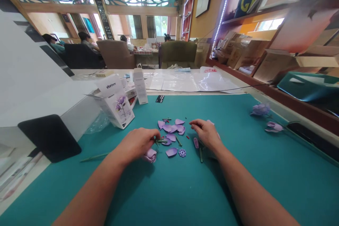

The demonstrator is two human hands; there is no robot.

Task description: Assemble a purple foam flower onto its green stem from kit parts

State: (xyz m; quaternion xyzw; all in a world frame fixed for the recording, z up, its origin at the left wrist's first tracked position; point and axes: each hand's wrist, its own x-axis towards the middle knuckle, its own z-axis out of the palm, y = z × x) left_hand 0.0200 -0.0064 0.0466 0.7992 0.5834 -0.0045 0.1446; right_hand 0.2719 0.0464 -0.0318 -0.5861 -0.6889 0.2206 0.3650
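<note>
Pinching green piece (160, 141) near petals (171, 128)

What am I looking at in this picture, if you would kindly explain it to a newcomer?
There is no machine here, only a person's two bare hands, seen by a camera worn on the head, looking forward and down. The left hand appears to pinch a small green piece, with a rolled pink flower just below that hand. Whether the right hand holds anything is hard to tell. On the green mat between them lie loose purple petals, a short green stem and a purple wheel-shaped part. Farther back stands a white box with a flower printed on it.
</note>
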